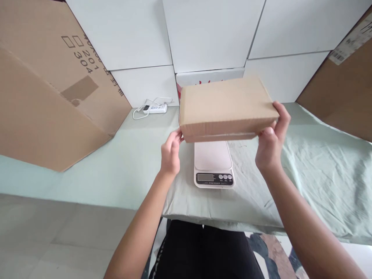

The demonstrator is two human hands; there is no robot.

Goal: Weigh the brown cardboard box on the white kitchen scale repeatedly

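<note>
A brown cardboard box (pixel 226 102) is held up in the air between my two hands, tilted slightly. My left hand (pixel 171 151) grips its near left corner, with the fingertips partly hidden behind and under it. At the right end, my right hand (pixel 271 141) has its fingers over the side and the thumb at the lower front edge. Below the box stands a white digital kitchen scale (pixel 213 157), its far part covered from view by the box. The scale's display (pixel 205 177) looks blank, with several buttons beside it.
Pale green cloth (pixel 139 162) covers the table. Large cardboard cartons stand at the left (pixel 52 97) and right (pixel 343 85). White panels (pixel 203 35) form the back, where a white box with red print (pixel 209 76) sits. A white power strip (pixel 155 109) with its cable lies back left.
</note>
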